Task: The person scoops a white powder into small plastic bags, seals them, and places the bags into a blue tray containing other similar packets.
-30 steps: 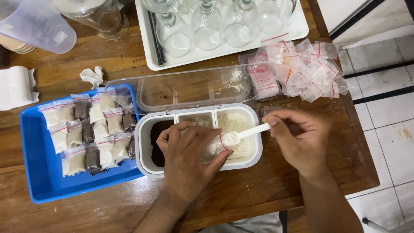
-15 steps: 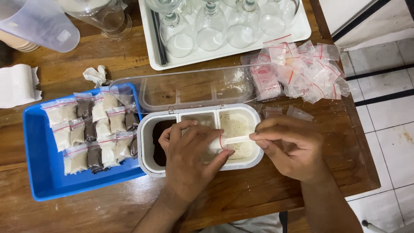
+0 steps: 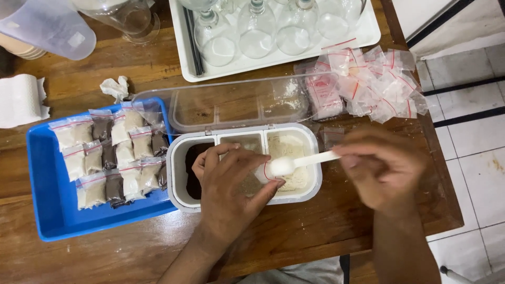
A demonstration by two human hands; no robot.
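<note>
My left hand (image 3: 231,186) rests over a white three-compartment container (image 3: 310,158) and holds a small clear zip bag (image 3: 263,172) open above it. My right hand (image 3: 381,168) grips a white plastic spoon (image 3: 300,163) whose bowl, heaped with pale powder, sits at the bag's mouth. The container holds dark brown powder (image 3: 192,171) on the left, tan powder in the middle and pale powder (image 3: 294,179) on the right. Its clear lid (image 3: 236,102) lies open behind it.
A blue tray (image 3: 50,202) at left holds several filled small bags (image 3: 105,158). A pile of empty zip bags (image 3: 368,84) lies at right. A white tray (image 3: 368,34) with glasses stands behind; a clear jug (image 3: 47,26) and tissue roll (image 3: 18,100) are at far left.
My right hand lifted the spoon out of the pale powder and brought its loaded bowl to the bag in my left hand. The view tilted slightly.
</note>
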